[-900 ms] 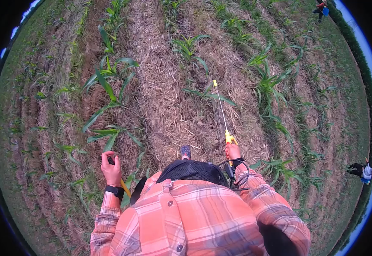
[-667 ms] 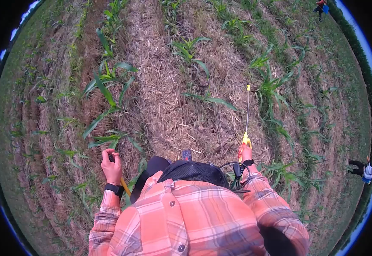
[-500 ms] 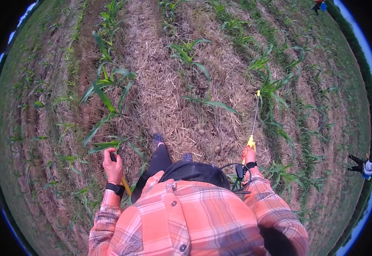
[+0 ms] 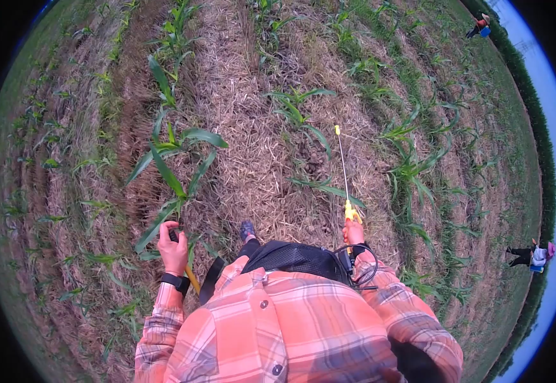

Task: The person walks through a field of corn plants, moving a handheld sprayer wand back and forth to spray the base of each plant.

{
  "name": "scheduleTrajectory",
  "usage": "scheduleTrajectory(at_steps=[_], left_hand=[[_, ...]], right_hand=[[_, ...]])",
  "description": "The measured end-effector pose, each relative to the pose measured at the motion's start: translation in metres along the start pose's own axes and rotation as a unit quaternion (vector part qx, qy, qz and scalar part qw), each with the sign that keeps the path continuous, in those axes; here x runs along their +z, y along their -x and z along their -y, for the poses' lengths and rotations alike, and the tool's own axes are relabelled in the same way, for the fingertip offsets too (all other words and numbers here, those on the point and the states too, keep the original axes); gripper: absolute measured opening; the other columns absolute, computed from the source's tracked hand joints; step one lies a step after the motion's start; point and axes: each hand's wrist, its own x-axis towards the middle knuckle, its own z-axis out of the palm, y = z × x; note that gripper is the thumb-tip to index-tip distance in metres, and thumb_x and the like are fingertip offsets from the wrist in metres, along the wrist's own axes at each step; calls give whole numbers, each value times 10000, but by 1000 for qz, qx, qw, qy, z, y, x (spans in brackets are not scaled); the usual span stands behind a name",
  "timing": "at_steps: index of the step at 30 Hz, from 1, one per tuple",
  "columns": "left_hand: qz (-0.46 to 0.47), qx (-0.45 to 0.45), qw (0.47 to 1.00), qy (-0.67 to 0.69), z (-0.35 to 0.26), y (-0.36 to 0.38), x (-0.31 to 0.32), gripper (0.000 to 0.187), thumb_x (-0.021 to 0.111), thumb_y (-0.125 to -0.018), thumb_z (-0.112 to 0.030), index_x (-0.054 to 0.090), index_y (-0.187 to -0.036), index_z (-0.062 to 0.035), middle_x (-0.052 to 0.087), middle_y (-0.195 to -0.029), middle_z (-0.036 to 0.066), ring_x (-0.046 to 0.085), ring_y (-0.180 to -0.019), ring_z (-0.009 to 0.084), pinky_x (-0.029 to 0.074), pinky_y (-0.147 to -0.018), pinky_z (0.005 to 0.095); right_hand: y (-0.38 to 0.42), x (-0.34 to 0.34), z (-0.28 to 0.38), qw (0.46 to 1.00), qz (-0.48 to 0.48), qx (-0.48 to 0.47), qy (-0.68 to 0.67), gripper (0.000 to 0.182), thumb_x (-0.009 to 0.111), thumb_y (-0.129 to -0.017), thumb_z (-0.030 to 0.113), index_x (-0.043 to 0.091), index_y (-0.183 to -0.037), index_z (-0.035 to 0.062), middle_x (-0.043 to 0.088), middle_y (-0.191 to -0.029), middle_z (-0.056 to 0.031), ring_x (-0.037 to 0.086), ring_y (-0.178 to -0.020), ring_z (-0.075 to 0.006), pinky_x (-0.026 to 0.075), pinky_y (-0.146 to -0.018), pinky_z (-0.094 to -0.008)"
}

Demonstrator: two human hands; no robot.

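My right hand (image 4: 354, 232) is closed around the yellow handle of a spray wand (image 4: 347, 172). Its thin metal tube points ahead, ending in a yellow nozzle over the straw-covered soil between two crop rows. A black hose (image 4: 376, 273) loops beside my right wrist. On the other side, my left hand (image 4: 174, 254) grips the black end of a yellow lever (image 4: 192, 279), whose lower part disappears behind my body. Long green leaves of a corn plant (image 4: 174, 182) rise just ahead of that hand. Another corn plant (image 4: 298, 110) grows left of the nozzle.
Rows of young corn with dry straw (image 4: 233, 115) between them run ahead. A black mesh bag (image 4: 294, 260) is at my waist, and one shoe (image 4: 247, 230) shows beyond it. Two other people, one near (image 4: 538, 255) and one farther off (image 4: 480, 25), stand at the field's right side.
The spray wand has swung left, bringing its nozzle from the right-hand corn row to the strip between rows. My right hand has shifted left, and one shoe has gone out of sight.
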Motion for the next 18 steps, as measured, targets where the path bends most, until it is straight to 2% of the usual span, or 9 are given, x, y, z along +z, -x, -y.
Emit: scheduleTrajectory(at_steps=[4,6,7,10,11,13,14,16,18], left_hand=[[12,-35,999,3,24,-28,-6,187,510,-664,13,462,-830,-57,390,-552,4,383,-482,90,325,-457,237],[13,-91,995,28,22,-39,-6,183,506,-664,15,460,-827,-55,394,-555,1,388,-478,91,322,-450,242],[14,-88,996,30,19,-46,-6,183,506,-664,15,460,-827,-55,394,-555,1,388,-478,91,322,-450,242],[1,-65,998,24,13,-61,-7,170,496,-674,15,456,-827,-48,405,-560,3,388,-466,88,326,-444,246],[-24,-8,1000,-4,27,-72,0,164,494,-678,12,456,-827,-44,411,-563,5,383,-468,86,331,-450,244],[-34,-28,999,-6,17,-86,0,164,495,-679,11,456,-829,-42,412,-564,6,381,-471,84,333,-455,242],[-39,-47,998,-7,12,-92,1,163,496,-679,10,456,-830,-40,413,-565,7,379,-474,83,335,-460,240],[-65,-27,997,-16,5,-109,6,181,502,-675,29,455,-830,-52,363,-603,-24,335,-529,60,295,-471,211],[-55,-67,996,-13,-8,-126,10,177,503,-678,27,454,-828,-52,361,-598,-24,332,-522,60,297,-469,213]], right_hand=[[12,73,37,981,84,-97,144,282,445,-813,332,463,-701,74,466,-527,2,400,-364,-84,322,-318,-229],[18,96,53,948,113,-143,262,289,451,-811,335,466,-709,66,465,-528,3,400,-363,-84,321,-329,-231],[29,106,70,935,131,-144,296,300,493,-767,331,539,-731,36,551,-573,-52,539,-533,-160,401,-502,-304],[28,130,92,899,211,-204,325,315,483,-776,344,553,-791,37,569,-619,-72,556,-594,-191,419,-561,-310],[23,141,106,897,215,-208,325,315,483,-776,344,553,-791,37,569,-619,-72,556,-594,-191,419,-561,-310],[17,156,130,867,285,-190,362,330,483,-778,349,552,-812,29,578,-661,-96,561,-628,-222,422,-587,-327],[9,162,136,865,290,-192,362,330,483,-778,349,552,-812,29,578,-661,-96,561,-628,-222,422,-587,-327],[-6,174,151,843,323,-223,367,342,486,-775,358,552,-829,27,581,-689,-113,563,-656,-238,419,-596,-340],[-23,181,166,839,335,-210,372,347,488,-771,364,557,-834,29,582,-703,-130,564,-672,-247,418,-602,-350]])
